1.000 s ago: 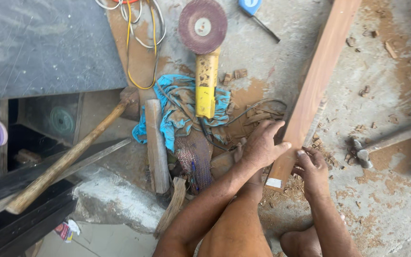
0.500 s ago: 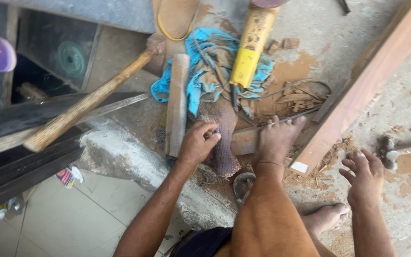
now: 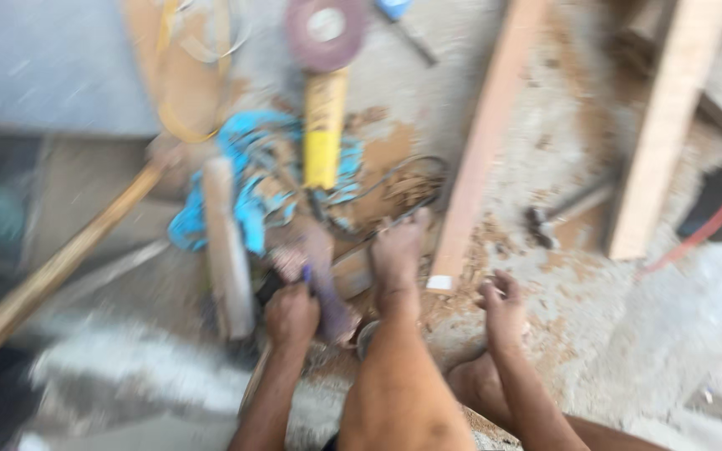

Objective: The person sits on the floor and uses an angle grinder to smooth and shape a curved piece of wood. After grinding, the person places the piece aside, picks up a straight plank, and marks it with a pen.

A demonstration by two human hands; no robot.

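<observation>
The view is blurred by motion. My left hand [image 3: 291, 312] is closed in a fist on a small tool with a bluish tip, next to a dark rounded piece [image 3: 327, 284] and a pale wooden block [image 3: 227, 250]. My foot [image 3: 399, 250] rests between the hands against a long wooden plank [image 3: 488, 134]. My right hand [image 3: 503, 305] lies on the sawdust-covered floor with fingers loosely curled, holding nothing, just right of the plank's near end.
A yellow angle grinder [image 3: 324, 125] with a reddish disc [image 3: 325, 29] lies on a blue cloth [image 3: 244, 205]. A hammer [image 3: 563, 209] and a second plank [image 3: 666, 125] lie to the right. A long wooden handle [image 3: 60, 259] slants at the left.
My left hand, which was reaching toward the dark piece, has closed into a fist on a small tool. My right hand has shifted closer to the plank's end. The view has swung.
</observation>
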